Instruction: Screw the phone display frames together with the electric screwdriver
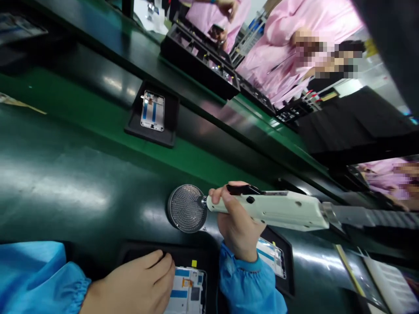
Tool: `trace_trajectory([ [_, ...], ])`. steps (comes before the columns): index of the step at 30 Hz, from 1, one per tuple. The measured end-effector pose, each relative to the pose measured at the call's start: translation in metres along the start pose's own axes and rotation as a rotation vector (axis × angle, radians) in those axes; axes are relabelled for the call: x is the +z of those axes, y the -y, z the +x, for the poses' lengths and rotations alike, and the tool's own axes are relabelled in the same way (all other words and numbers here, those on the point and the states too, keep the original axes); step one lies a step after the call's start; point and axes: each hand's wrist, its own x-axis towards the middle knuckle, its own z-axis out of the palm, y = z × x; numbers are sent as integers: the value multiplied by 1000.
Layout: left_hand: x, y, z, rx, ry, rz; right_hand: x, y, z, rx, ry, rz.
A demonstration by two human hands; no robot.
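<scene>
- Electric screwdriver [268, 210] gripped in right hand [237, 222], nose against round mesh dish [187, 208]
- Left hand [134, 283] curled, empty, fingertips on black tray [183, 255] beside phone frame [188, 290]

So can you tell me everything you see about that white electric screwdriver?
The white electric screwdriver has a long, chunky body that looks like plastic. A black piece sits on top near the front, beside a small dark hole. A metal collar joins a dark ribbed sleeve at the back. The right hand grips it nearly level, its silver tip beside a round metal mesh dish.
</scene>
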Motion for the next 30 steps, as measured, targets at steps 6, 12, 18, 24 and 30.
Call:
trace_trajectory([
  [6, 7, -6, -2, -29, -4, -27, 3, -8, -1, 18, -2, 4],
  [12, 4, -5, 0, -38, -2, -38, 5, -10, -1, 22, -2, -6],
  [18, 3, -6, 1, -48, -20, -64, 6, -11, -2, 6, -3, -10],
  [24, 1, -4, 2, -45, -14, -61, 4, -11, -3, 14, 1, -6],
  [30, 0, -5, 3, -55, -25, -72, 4, -11, -2, 28, -8, 5],
])
